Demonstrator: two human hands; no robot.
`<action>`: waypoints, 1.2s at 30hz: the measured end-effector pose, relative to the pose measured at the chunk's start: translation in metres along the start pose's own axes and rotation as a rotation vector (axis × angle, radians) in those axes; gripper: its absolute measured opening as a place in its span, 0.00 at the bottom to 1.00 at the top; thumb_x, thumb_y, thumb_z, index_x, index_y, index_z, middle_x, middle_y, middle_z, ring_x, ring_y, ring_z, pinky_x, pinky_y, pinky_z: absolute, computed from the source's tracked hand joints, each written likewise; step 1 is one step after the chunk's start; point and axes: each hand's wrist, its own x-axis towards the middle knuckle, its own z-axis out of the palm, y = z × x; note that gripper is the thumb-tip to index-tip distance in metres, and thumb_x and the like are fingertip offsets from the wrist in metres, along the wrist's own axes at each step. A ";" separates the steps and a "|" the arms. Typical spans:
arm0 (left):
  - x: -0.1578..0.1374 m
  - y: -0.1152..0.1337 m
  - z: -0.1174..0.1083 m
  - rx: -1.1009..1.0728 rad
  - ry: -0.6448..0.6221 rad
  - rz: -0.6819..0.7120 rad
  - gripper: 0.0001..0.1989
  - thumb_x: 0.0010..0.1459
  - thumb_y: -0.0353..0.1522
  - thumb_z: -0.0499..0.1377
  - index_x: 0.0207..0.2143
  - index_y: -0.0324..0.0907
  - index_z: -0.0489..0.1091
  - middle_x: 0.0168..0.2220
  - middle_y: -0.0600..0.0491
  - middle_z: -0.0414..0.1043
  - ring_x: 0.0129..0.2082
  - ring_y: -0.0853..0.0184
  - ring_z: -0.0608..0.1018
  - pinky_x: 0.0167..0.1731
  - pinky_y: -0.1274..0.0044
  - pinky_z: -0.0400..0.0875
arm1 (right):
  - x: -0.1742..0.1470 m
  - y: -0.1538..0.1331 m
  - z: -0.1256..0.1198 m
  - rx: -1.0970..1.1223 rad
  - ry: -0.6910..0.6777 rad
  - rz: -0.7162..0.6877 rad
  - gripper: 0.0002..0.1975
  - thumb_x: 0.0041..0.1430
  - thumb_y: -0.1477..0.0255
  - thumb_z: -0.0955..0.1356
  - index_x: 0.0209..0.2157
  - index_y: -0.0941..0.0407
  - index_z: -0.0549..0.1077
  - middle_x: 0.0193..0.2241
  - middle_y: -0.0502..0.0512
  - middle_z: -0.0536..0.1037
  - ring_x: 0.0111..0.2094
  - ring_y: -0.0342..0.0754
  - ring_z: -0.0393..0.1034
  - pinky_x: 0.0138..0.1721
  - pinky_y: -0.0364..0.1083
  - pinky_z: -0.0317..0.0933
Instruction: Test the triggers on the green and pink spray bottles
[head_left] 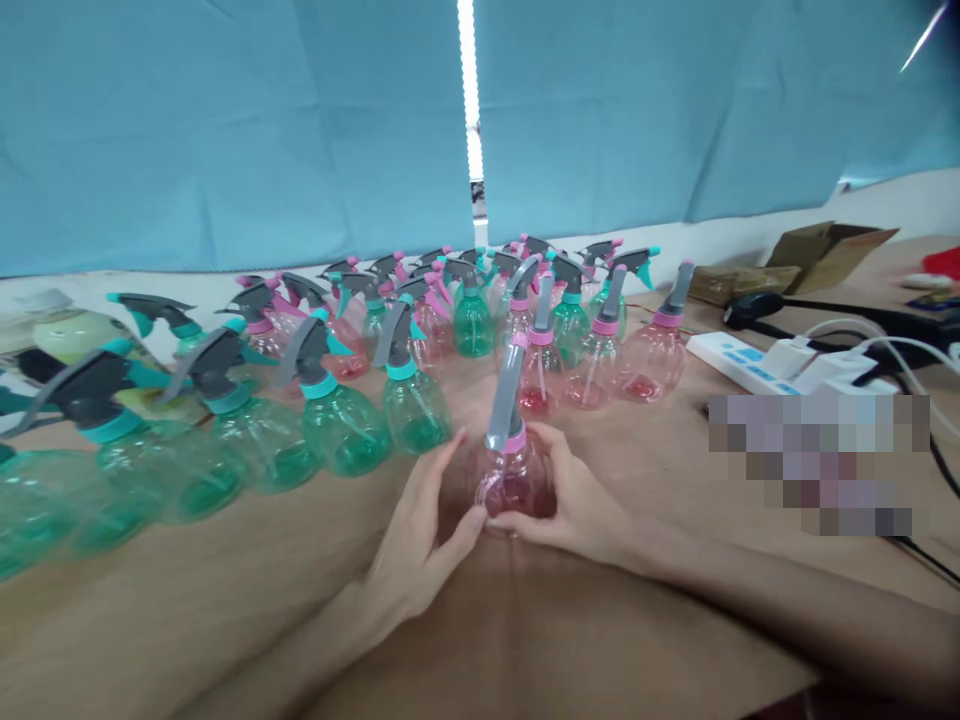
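A blue sheet (pixel 225 130) fills the background, well beyond your left hand (pixel 431 525) and right hand (pixel 574 495). A brown table (pixel 247 575) stretches beneath both. Past your hands stands a crowd of bottles (pixel 472 325), pink and green, with trigger tops. Beside your left hand, a slanting row of green bottles (pixel 345 430) runs outward and back toward you; ahead of your right hand, a line of pink bottles (pixel 651 360) runs off to the right. Farther out past your right hand sit an open cardboard box (pixel 817 255) and a white power strip (pixel 742 365) with plugs and cables.

Your hands are close together, one on each side of a single pink spray bottle (pixel 517 485), directly in front of you. It appears to stand on the table, its long axis upright in the gap between your palms. Your right hand is the nearer: its fingers curl along the far side and its thumb crosses the front, so it seems clamped on the round body. Your left hand curves along the other side, thumb tip at the lower left edge; whether it grips or merely brushes, you cannot tell. Above your thumbs, the grey spray head (pixel 508 395) points away from you, over a pink collar (pixel 515 437).
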 end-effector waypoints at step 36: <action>-0.019 -0.022 0.001 0.477 -0.130 0.197 0.17 0.63 0.27 0.51 0.54 0.39 0.66 0.53 0.44 0.73 0.55 0.57 0.75 0.51 0.62 0.75 | 0.088 -0.016 0.003 -0.806 0.063 0.168 0.31 0.58 0.62 0.70 0.58 0.64 0.62 0.52 0.69 0.73 0.48 0.64 0.71 0.40 0.56 0.68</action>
